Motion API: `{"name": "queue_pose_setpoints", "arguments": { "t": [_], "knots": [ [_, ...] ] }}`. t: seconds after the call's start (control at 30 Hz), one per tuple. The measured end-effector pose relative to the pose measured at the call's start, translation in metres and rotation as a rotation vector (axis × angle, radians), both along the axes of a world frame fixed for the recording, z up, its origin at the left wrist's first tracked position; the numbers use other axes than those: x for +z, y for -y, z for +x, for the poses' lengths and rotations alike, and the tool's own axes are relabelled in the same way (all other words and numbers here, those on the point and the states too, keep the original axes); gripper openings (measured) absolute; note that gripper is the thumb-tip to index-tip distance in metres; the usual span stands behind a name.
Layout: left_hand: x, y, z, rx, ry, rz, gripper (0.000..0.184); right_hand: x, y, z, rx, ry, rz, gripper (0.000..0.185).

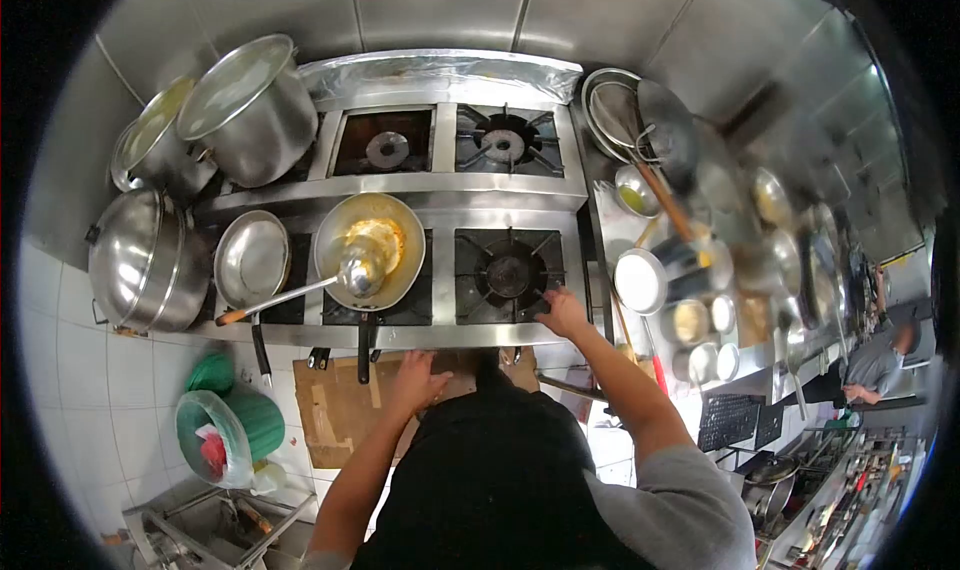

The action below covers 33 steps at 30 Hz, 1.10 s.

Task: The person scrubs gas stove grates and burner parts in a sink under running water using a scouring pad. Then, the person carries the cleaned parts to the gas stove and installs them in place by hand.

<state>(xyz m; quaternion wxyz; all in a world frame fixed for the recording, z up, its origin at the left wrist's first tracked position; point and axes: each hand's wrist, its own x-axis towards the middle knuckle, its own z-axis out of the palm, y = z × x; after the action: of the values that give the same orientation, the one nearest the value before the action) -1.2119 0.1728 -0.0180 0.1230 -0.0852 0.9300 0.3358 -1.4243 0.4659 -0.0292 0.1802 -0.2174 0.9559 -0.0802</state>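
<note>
My right hand rests at the front right corner of the stove, its fingers apart beside the grate of the front right burner. Just below the stove's front edge is my left hand, fingers spread and holding nothing, to the right of a frying pan's dark handle. That frying pan sits on the front middle burner with yellow-orange food in it. A ladle lies in the pan, its wooden-tipped handle reaching left over an empty metal pan.
Large pots stand at the left of the stove, near a lidded pot. A counter at right holds bowls, containers and a white bowl. A green bin stands at lower left. Another person is at far right.
</note>
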Motion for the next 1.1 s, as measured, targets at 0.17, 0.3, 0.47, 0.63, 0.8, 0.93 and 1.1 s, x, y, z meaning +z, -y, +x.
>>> {"name": "queue_pose_setpoints", "arguments": {
  "t": [0.17, 0.3, 0.47, 0.63, 0.8, 0.93, 1.1],
  "knots": [
    [0.007, -0.030, -0.110, -0.194, -0.153, -0.217, 0.066, -0.026, 0.010, -0.049, 0.107, -0.148, -0.014, 0.057],
    [-0.010, -0.051, -0.166, -0.259, -0.075, -0.347, 0.072, -0.028, 0.023, -0.071, 0.220, -0.088, 0.077, 0.057],
    [-0.028, -0.065, -0.203, -0.318, -0.022, -0.520, 0.076, -0.038, 0.020, -0.081, 0.312, 0.004, 0.191, 0.059],
    [-0.030, -0.069, -0.219, -0.357, 0.055, -0.541, 0.070, -0.041, 0.020, -0.082, 0.312, -0.014, 0.171, 0.058],
    [-0.040, -0.070, -0.226, -0.415, -0.029, -0.536, 0.045, -0.054, 0.021, -0.081, 0.323, 0.000, 0.285, 0.061],
    [-0.048, -0.064, -0.226, -0.404, -0.044, -0.636, 0.029, -0.044, 0.029, -0.085, 0.328, 0.008, 0.327, 0.065],
    [-0.052, -0.066, -0.234, -0.513, 0.026, -0.621, 0.024, -0.040, 0.027, -0.088, 0.365, 0.094, 0.432, 0.066]
  ]
}}
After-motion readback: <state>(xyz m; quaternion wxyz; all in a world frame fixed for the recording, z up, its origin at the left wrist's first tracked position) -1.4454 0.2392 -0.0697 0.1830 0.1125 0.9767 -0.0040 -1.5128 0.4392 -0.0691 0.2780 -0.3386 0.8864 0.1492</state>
